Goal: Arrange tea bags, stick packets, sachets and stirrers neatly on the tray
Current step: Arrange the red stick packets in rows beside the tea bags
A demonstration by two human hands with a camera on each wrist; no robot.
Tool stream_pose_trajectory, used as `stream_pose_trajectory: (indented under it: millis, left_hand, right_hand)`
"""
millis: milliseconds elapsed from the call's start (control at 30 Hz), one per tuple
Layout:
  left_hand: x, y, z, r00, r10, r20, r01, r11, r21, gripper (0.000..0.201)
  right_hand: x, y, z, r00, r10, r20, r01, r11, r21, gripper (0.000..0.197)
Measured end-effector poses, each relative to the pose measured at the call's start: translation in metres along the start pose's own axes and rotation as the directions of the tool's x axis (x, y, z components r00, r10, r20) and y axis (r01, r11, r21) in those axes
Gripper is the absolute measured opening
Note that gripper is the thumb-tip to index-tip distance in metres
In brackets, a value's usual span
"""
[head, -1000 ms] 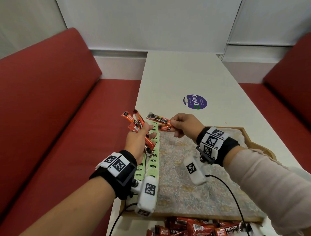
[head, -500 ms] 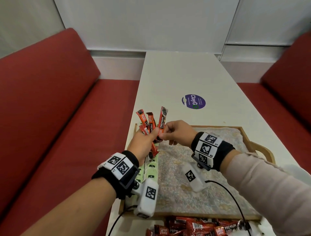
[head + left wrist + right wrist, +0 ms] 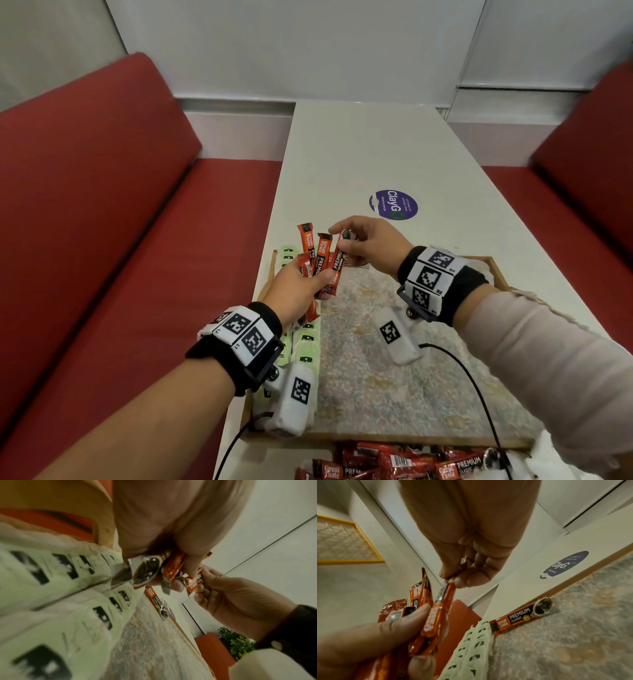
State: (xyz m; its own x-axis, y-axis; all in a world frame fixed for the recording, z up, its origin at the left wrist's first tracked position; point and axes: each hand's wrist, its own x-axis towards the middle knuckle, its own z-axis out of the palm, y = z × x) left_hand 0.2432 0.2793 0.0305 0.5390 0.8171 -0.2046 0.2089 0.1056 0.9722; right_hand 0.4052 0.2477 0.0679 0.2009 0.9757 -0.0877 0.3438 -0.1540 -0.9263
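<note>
My left hand (image 3: 298,287) grips a fan of several orange coffee stick packets (image 3: 320,257) upright above the tray's far-left corner. My right hand (image 3: 363,245) pinches the top end of the rightmost stick (image 3: 446,595) in that bunch. The wooden tray (image 3: 493,267) has a patterned floor. Two rows of pale green tea bags (image 3: 306,342) line its left side. One orange stick packet (image 3: 520,616) lies flat on the tray along the far rim, beside the tea bags. In the left wrist view the packets' lower ends (image 3: 147,572) show under my curled fingers.
A pile of loose orange stick packets (image 3: 394,462) lies on the white table (image 3: 359,154) in front of the tray's near rim. A round purple sticker (image 3: 394,204) is on the table beyond the tray. Red benches (image 3: 102,240) flank the table.
My right hand brought its single stick from lying sideways over the tray to upright against the bunch in my left hand. Both hands rose slightly and closed together.
</note>
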Motion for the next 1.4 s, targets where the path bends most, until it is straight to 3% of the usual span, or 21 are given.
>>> stream_pose_trajectory:
  millis: [100, 200, 367, 533, 733, 1400]
  left_hand:
    - [0.005, 0.001, -0.002, 0.997, -0.04, -0.066, 0.033, 0.993, -0.109, 0.018]
    - [0.009, 0.002, -0.006, 0.986, -0.086, -0.144, 0.058, 0.98, -0.19, 0.023]
    - [0.012, 0.001, -0.01, 0.975, -0.095, -0.2, 0.048, 0.972, -0.229, 0.022]
    - [0.012, 0.001, -0.01, 0.973, -0.104, -0.208, 0.05, 0.968, -0.247, 0.017]
    - [0.011, 0.003, -0.011, 0.971, -0.138, -0.194, 0.083, 0.96, -0.266, 0.021]
    - [0.009, 0.002, -0.011, 0.972, -0.134, -0.195, 0.087, 0.969, -0.23, 0.022]
  right_hand:
    - [0.005, 0.01, -0.001, 0.994, 0.012, -0.111, -0.004, 0.998, 0.07, 0.017]
    - [0.01, 0.027, -0.005, 0.975, 0.066, -0.211, -0.039, 0.991, 0.13, 0.019]
    - [0.012, 0.049, -0.005, 0.956, 0.188, -0.225, -0.162, 0.978, 0.129, 0.026]
    - [0.014, 0.063, 0.0, 0.917, 0.22, -0.332, -0.312, 0.915, -0.256, 0.018]
    - [0.015, 0.055, -0.001, 0.916, 0.264, -0.302, -0.386, 0.788, -0.48, 0.009]
    - [0.027, 0.057, 0.004, 0.934, 0.214, -0.286, -0.345, 0.747, -0.569, 0.017]
